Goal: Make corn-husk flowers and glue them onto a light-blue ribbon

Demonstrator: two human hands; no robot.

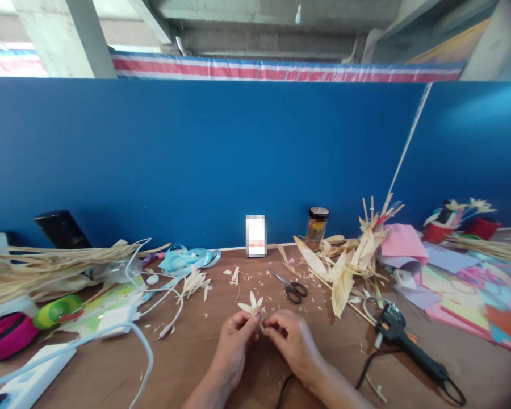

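Observation:
A small pale flower with pointed petals, apparently made of dried corn husk point(252, 305), stands upright over the table's front middle. My left hand point(237, 341) pinches it at the base between thumb and fingers. Close beside it, my right hand point(293, 342) has its thumb and forefinger pressed together just under the petals, at the flower's lower end. Whatever lies between those right fingertips is too small to make out. Black-handled scissors point(296, 292) rest just beyond my right hand, and husk scraps are scattered around them.
At right lie a black glue gun point(413, 343), dried husks point(343, 278) and coloured paper point(460, 307). A lidded jar point(317, 227) stands by the blue partition point(238, 153). Leftward are blue ribbon point(187, 258), white cables, a power strip point(38, 378) and a pink tape roll point(12, 336).

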